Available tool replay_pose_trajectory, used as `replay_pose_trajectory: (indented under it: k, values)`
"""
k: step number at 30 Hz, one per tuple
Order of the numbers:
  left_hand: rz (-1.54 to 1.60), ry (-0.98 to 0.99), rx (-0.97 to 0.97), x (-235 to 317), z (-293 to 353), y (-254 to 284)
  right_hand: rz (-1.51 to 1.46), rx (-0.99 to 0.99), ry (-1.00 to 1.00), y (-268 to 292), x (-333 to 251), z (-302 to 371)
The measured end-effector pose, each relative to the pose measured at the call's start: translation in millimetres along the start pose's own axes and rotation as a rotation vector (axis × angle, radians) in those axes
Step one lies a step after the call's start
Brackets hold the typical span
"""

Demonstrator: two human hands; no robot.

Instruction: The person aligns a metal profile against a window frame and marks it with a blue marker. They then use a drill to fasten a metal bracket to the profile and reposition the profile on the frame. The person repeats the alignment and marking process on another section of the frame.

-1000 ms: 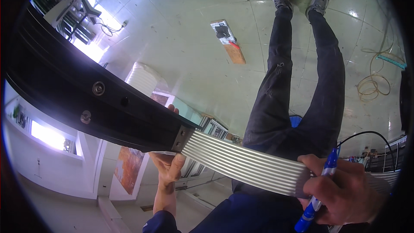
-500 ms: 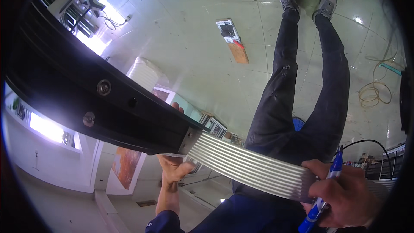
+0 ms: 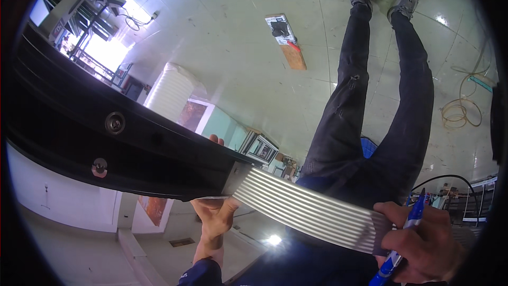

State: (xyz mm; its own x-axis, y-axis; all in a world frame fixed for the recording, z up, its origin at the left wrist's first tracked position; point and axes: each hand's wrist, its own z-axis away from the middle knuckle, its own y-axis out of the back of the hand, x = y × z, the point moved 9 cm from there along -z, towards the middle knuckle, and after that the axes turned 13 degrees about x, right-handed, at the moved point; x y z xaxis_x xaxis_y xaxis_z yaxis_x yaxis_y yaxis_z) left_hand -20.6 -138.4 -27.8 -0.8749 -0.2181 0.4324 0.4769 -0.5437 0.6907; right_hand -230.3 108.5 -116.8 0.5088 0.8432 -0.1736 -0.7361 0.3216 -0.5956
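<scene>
A ribbed metal strip (image 3: 309, 209) is held across the front of the body, its left end joined at a small metal end plate (image 3: 235, 180) to a broad black beam (image 3: 159, 159) that is set with two screws (image 3: 115, 123). The beam looks stiff and is probably the heavier part, so most of the weight should be carried near the join; the strip seems rigid along its ridges, though its smooth metal may be slippery and its edges hard on the fingers. The beam is clasped from behind by the left grip (image 3: 214, 217), fingertips past one edge and thumb at the other, a sound place for support. By the right grip (image 3: 423, 243), a blue marker pen (image 3: 415, 216) is clenched while the strip's far end is touched; a firmer hold there would be hampered by the pen. Farther out, a wooden board (image 3: 293, 57) and a coiled hose (image 3: 460, 114) are seen on the tiled floor (image 3: 238, 47).
</scene>
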Motion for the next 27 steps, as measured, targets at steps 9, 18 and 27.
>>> replay_pose_trajectory:
  k: [9,18,27]
  values:
    - [0.177,0.182,0.169,-34,25,16,0.493,0.206,0.708,-5,-35,13]
    - [0.341,0.093,0.008,-32,21,-19,0.74,0.519,0.81,-6,-47,48]
    - [0.299,-0.015,0.064,-8,11,-3,1.075,1.099,0.935,-29,-20,66]
